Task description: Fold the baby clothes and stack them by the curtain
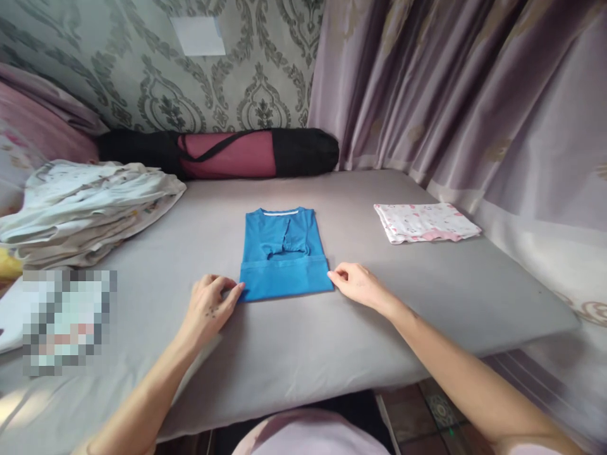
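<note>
A blue T-shirt [284,280] lies flat in front of me, its sides tucked in and its lower hem turned up over the sleeves. The white-banded neckline points away from me. My left hand [213,300] pinches the near left corner of the fold between thumb and fingers. At the near right corner, my right hand [355,282] is closed on the edge of the same shirt, thumb and fingertips together. The fabric between the two hands looks smooth and straight.
Grey sheeting covers the bed [303,354]. Folded white-and-pink printed cloth [427,222] lies to the right. A pile of pale clothes [90,205] sits at the left, above a blurred-out item [71,322]. A black-and-maroon long bag [227,153] rests along the wall; curtains [403,82] hang right.
</note>
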`<action>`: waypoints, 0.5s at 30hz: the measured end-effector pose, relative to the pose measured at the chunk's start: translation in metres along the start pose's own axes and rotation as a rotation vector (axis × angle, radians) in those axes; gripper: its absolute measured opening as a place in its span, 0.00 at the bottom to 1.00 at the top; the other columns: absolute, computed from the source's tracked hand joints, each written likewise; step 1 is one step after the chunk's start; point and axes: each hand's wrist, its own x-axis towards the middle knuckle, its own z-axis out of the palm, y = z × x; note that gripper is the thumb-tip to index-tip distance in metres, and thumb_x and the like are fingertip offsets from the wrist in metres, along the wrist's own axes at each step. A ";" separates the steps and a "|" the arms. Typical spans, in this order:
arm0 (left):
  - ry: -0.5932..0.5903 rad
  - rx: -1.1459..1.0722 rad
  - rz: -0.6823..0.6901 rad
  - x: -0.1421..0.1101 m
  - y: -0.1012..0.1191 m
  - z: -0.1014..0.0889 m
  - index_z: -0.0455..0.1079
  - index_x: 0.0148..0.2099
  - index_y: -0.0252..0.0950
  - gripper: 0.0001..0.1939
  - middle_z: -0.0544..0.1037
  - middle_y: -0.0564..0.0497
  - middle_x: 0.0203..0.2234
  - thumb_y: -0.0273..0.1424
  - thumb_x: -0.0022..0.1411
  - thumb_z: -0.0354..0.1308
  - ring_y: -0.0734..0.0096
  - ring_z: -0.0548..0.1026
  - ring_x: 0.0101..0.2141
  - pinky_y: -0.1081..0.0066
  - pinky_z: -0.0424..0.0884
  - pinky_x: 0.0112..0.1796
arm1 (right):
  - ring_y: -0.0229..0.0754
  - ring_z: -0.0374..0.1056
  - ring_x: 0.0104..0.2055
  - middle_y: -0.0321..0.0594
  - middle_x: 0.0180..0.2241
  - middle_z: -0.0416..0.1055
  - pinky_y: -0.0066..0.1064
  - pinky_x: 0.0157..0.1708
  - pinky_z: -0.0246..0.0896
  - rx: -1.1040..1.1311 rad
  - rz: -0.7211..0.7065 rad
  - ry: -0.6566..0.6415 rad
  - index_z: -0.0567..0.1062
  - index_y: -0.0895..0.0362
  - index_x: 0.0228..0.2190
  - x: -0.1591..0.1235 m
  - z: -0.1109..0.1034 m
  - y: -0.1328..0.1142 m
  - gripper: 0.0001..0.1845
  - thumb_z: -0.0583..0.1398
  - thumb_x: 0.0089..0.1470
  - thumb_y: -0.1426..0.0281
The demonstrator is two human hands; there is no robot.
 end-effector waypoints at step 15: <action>-0.038 -0.168 -0.167 -0.004 0.013 0.001 0.74 0.27 0.37 0.23 0.72 0.47 0.30 0.52 0.51 0.54 0.64 0.70 0.30 0.64 0.68 0.35 | 0.29 0.55 0.10 0.30 0.16 0.69 0.20 0.07 0.42 0.449 0.275 -0.270 0.66 0.56 0.29 -0.012 0.008 -0.021 0.12 0.54 0.60 0.62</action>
